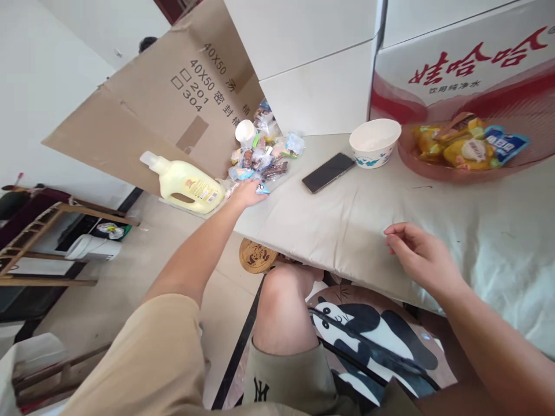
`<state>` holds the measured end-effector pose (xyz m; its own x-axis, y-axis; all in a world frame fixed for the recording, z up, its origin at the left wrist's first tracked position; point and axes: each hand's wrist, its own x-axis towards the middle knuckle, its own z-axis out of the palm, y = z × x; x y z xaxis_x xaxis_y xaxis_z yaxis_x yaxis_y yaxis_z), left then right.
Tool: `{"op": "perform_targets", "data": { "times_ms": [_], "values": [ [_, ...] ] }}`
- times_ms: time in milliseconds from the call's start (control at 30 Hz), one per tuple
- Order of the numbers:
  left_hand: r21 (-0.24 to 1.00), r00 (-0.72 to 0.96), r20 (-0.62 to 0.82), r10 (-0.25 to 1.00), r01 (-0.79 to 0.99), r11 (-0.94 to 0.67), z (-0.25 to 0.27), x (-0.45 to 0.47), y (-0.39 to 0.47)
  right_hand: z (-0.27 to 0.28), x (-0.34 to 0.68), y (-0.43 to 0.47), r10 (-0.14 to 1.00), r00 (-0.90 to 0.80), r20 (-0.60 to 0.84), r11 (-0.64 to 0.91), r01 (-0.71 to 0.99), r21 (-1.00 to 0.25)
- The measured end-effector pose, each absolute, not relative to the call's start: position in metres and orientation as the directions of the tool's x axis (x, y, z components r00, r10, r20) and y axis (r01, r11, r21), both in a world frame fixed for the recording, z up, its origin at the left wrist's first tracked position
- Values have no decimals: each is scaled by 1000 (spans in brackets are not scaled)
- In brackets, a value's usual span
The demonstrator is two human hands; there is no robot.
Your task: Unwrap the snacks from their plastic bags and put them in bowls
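Observation:
My left hand (246,195) reaches to the near edge of a pile of wrapped snacks (259,159), its fingers closed on a small blue packet (262,188). A bottle of pale yellow liquid (191,186) lies tilted just left of that hand. My right hand (418,254) hovers over the cloth-covered table (368,214), fingers curled together with nothing visible in them. A dark phone (328,172) rests flat between the pile and a white paper bowl (375,143). Right of the bowl stands a translucent pink basket (416,164) holding several yellow packets and a blue packet (506,144).
A large cardboard sheet (143,110) leans behind the bottle and pile. White boxes (312,92) and a red-and-white printed carton (455,75) stand along the back. A panda-patterned round surface (373,335) is below the table edge, beside my knee. A wooden rack (47,231) is at far left.

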<state>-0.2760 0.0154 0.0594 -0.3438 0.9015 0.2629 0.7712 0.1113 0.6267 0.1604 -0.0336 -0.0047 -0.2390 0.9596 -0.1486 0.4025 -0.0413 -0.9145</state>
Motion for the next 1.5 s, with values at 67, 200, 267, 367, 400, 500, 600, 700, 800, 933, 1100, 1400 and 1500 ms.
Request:
{"op": "perform_targets", "data": {
  "times_ms": [67, 200, 267, 367, 400, 500, 600, 700, 800, 933, 1100, 1400, 1500],
  "values": [
    [641, -374, 198, 906, 749, 169, 45, -288, 0, -4, 159, -34, 965, -221, -142, -36, 425, -905],
    [722, -432, 210, 877, 673, 159, 52, -281, -17, -2, 160, -36, 971, -195, -138, -45, 417, -908],
    [841, -489, 214, 846, 533, 96, 60, -259, -25, -1, 162, -36, 971, -186, -148, -55, 430, -901],
    [998, -471, -34, 882, 36, 58, 55, -202, -32, 5, 168, -33, 981, -125, -150, -72, 486, -871],
    [987, -418, -141, 897, -130, 94, 49, -179, -32, 7, 171, -30, 988, -76, -138, -78, 524, -848],
    [922, -260, -245, 934, -361, 141, 27, -110, -25, 7, 192, -14, 989, 143, 47, -70, 710, -700],
    [887, -170, -251, 953, -434, 156, 11, -60, -13, -6, 225, 1, 875, 390, 286, -220, 847, -483],
    [902, -117, -240, 964, -393, 177, 2, -34, -2, -25, 261, 6, 874, 437, 214, -347, 868, -356],
    [919, -75, -206, 976, -356, 167, -4, -23, 4, -38, 285, 5, 918, 358, 172, -287, 896, -339],
    [925, -34, -169, 985, -352, 146, -9, -17, 8, -42, 301, 10, 823, 480, 305, -374, 861, -345],
    [966, -30, -66, 997, -252, 56, -17, -13, 8, -21, 301, 8, 877, 468, 104, -425, 859, -284],
    [995, 80, 3, 997, -101, 5, -27, 24, 6, 14, 219, -31, 1000, 14, -10, -16, 488, -873],
    [995, 95, 21, 995, -103, -11, -26, 30, 5, 12, 212, -30, 999, -46, -4, 19, 483, -875]
  ]
}}
